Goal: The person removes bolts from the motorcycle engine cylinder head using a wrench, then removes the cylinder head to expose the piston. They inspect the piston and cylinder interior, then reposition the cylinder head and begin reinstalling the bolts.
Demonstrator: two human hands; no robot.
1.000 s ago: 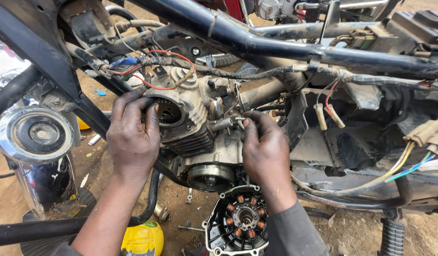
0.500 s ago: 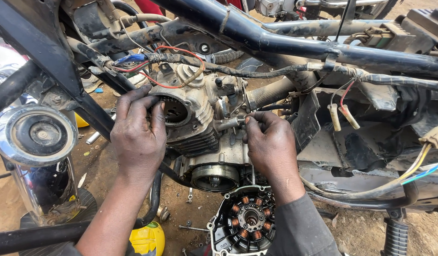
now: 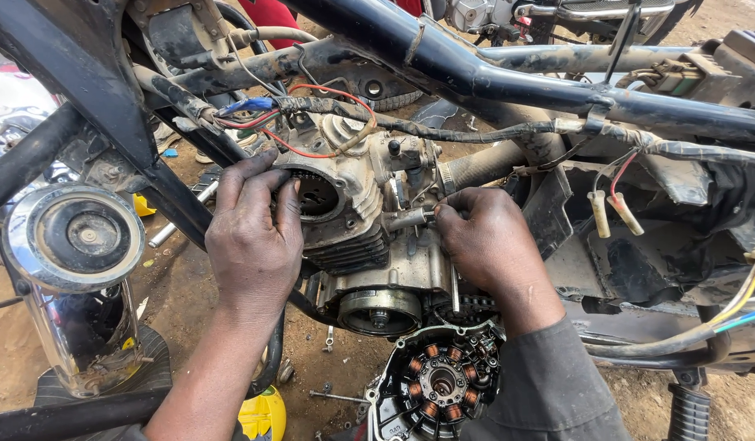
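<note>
Since half a second ago your hands keep their places on the engine; only the view has drifted slightly, so everything sits a little lower and to the left.

Your left hand (image 3: 253, 245) lies flat against the left side of the grimy grey metal engine block (image 3: 369, 237), fingers spread narrow and curled over the rim of the round open port (image 3: 316, 194), gripping nothing loose. Your right hand (image 3: 490, 245) is pinched shut on a small grey metal cylinder (image 3: 410, 218) that sticks out of the block's right side, thumb and fingertips closed around its end.

The engine hangs inside the dark blue tubular frame (image 3: 475, 77); a frame tube runs just beside your left wrist, and the bundle of red and black wires (image 3: 328, 106) crosses close above your fingers. Below the block, the black round stator cover with copper coils (image 3: 438, 384) hangs near your right forearm. The chrome exhaust end (image 3: 75, 245) stands well apart on the left, with open dirt ground (image 3: 173, 286) between.
</note>
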